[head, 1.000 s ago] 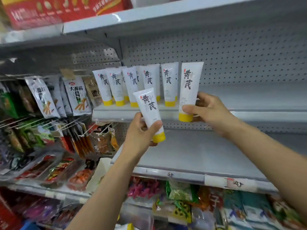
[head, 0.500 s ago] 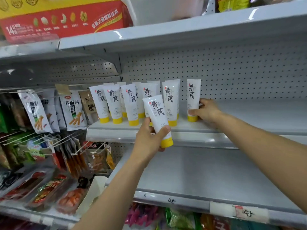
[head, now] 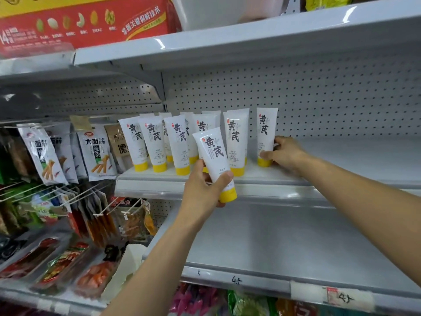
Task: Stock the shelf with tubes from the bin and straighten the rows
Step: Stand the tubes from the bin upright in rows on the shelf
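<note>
Several white tubes with yellow caps [head: 177, 144] stand cap-down in rows on the grey shelf [head: 341, 156]. My right hand [head: 284, 153] grips the rightmost tube [head: 265, 133], which stands upright on the shelf a little apart from the row. My left hand [head: 202, 190] holds another tube [head: 215, 156] tilted in the air in front of the shelf's front edge, below the row. The bin is out of sight.
To the right of the tubes the shelf is bare, and so is the lower shelf [head: 284, 242]. Snack packets [head: 95, 151] hang on hooks at the left. A red box [head: 86, 21] sits on the top shelf. A pegboard back wall [head: 319, 99] stands behind.
My right hand carried its tube from the shelf's front edge back onto the shelf and stood it right of the row. My left hand has kept its tube in about the same place.
</note>
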`<action>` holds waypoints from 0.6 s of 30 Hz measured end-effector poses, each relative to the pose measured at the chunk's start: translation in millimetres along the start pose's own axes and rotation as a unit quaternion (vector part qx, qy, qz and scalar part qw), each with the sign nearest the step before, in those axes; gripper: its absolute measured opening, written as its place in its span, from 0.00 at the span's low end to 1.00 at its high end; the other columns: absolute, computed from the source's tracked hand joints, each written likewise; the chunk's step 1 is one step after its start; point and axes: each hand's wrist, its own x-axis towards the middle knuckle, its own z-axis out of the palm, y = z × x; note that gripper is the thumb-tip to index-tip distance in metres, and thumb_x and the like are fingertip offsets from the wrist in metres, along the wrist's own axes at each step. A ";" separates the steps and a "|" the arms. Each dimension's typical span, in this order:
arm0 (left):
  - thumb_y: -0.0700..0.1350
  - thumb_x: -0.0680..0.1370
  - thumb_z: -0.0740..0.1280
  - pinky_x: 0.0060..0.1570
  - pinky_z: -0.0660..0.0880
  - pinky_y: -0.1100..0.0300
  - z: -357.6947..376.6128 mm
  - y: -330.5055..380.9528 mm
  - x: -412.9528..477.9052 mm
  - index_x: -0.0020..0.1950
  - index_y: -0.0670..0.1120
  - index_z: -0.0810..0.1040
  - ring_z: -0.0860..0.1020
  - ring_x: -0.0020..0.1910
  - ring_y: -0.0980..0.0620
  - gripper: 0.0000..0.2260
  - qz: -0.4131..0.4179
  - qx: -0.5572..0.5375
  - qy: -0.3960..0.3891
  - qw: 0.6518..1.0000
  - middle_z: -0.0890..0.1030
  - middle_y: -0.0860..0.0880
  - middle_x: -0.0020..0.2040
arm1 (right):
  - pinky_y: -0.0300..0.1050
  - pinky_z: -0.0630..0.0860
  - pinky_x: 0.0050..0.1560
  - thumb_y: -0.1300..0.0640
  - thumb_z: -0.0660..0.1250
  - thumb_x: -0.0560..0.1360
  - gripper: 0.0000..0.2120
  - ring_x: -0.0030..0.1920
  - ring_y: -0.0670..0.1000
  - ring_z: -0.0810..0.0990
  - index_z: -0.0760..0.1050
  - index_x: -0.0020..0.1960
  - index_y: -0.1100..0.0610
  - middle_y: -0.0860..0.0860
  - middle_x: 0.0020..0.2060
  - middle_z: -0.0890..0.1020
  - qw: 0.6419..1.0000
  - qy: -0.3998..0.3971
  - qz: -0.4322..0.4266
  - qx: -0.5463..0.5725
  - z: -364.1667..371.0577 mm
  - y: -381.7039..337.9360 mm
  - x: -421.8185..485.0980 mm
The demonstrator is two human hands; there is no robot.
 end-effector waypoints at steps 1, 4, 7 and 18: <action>0.47 0.76 0.71 0.34 0.82 0.48 -0.4 0.5 -0.9 0.59 0.51 0.72 0.82 0.46 0.46 0.14 -0.001 -0.001 0.000 1.000 0.82 0.44 0.50 | 0.48 0.75 0.54 0.58 0.74 0.72 0.28 0.52 0.55 0.79 0.69 0.68 0.59 0.56 0.58 0.79 1.000 -0.004 0.014 -0.006 -1.1 0.4 -2.0; 0.48 0.78 0.68 0.34 0.82 0.47 -1.5 3.6 -4.7 0.59 0.50 0.72 0.82 0.47 0.45 0.11 -0.007 -0.013 0.000 1.000 0.82 0.44 0.51 | 0.49 0.74 0.52 0.56 0.74 0.71 0.32 0.52 0.54 0.75 0.63 0.70 0.59 0.55 0.57 0.74 0.998 0.035 0.026 -0.033 -4.8 -2.1 -16.3; 0.48 0.79 0.66 0.35 0.82 0.45 -1.5 8.1 -8.8 0.59 0.49 0.72 0.82 0.48 0.46 0.11 -0.009 -0.021 -0.006 1.000 0.81 0.45 0.52 | 0.44 0.71 0.47 0.59 0.71 0.73 0.19 0.46 0.51 0.74 0.69 0.61 0.58 0.52 0.48 0.74 0.989 0.127 -0.075 -0.030 -3.1 -13.7 -44.9; 0.48 0.78 0.68 0.33 0.82 0.48 14.6 28.2 -20.8 0.58 0.48 0.71 0.82 0.46 0.47 0.11 0.008 0.007 -0.017 1.000 0.78 0.47 0.51 | 0.39 0.72 0.37 0.45 0.75 0.65 0.24 0.38 0.42 0.76 0.72 0.56 0.52 0.45 0.43 0.78 0.974 -0.076 -0.176 -0.122 24.5 -49.4 -128.3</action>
